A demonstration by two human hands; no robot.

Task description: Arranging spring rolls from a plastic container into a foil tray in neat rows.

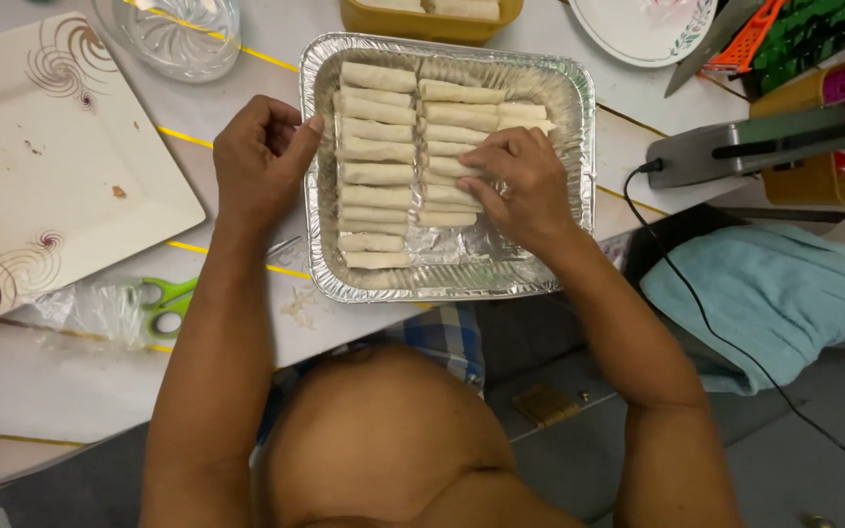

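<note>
The foil tray sits on a white surface marked with thin yellow lines, its long axis running left to right across the view. Inside it, pale rolled wrappers lie in two columns, each roll with its long axis left to right, parallel to the tray's long sides. The right hand rests inside the tray, fingers curled down on the rolls of the right column. The left hand is loosely clenched at the tray's left rim, thumb tip touching the foil edge. Left of the tray lies a square white plate with swirl marks; green-handled scissors lie below it. A folded blue towel sits to the right, beyond a black cable.
</note>
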